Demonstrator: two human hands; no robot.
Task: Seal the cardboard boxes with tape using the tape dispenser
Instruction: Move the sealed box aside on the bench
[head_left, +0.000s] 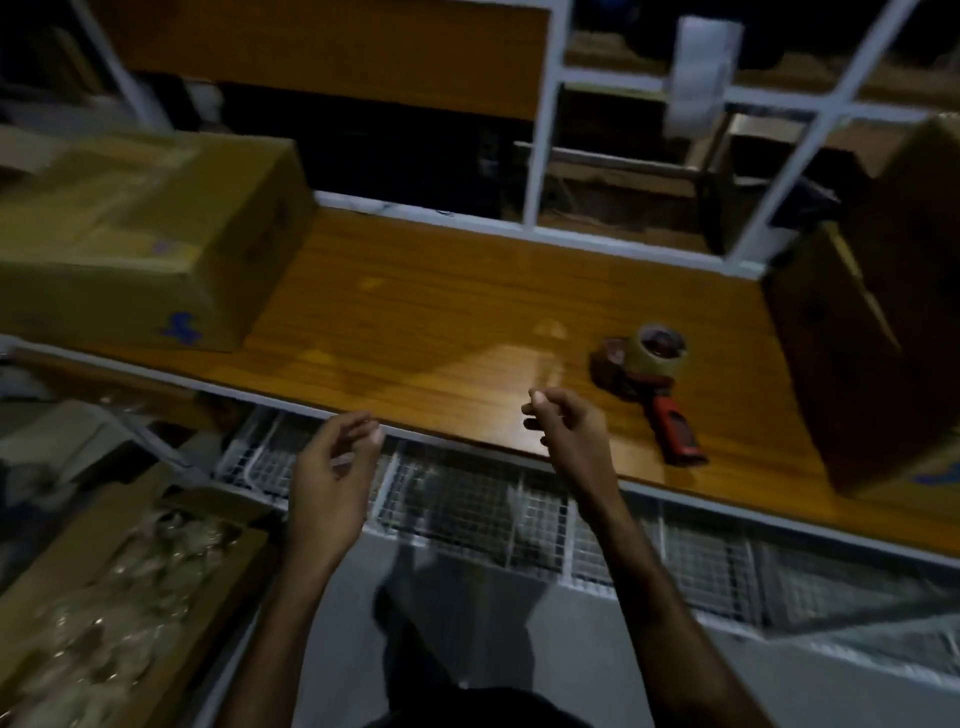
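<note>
A: Right hand (563, 423) empty, fingers loosely curled, hovering over the near edge of the worktop (441, 322). Left hand (335, 452) just as empty and slack, hanging off the front edge, above the wire mesh shelf (519, 509).

B: Nothing held, then. Nearest useful thing?

A: Tape dispenser (647, 379), lying on the worktop just to the right of the right hand, red handle pointing toward the near edge, roll turned up.

B: Awkward to seize like that. Probably needs turning upright before use; a hurried grab at the roll instead of the handle likely to meet the cutter, or nudge the handle off the edge onto the mesh.

A: Further out: closed cardboard box (135, 239) at the far left of the worktop, open cardboard box (852, 332) at the far right, flaps up. Both well apart from the hands.

B: Risks there?

A: Right-hand box close to the front edge; a careless pull could tip it off. Flaps standing up, so taping before pressing them flat would probably leave a gap or a wrinkled strip.

B: And the light?

A: Dim and blurred. Loose tape end impossible to make out; could well be stuck back on the roll.
</note>
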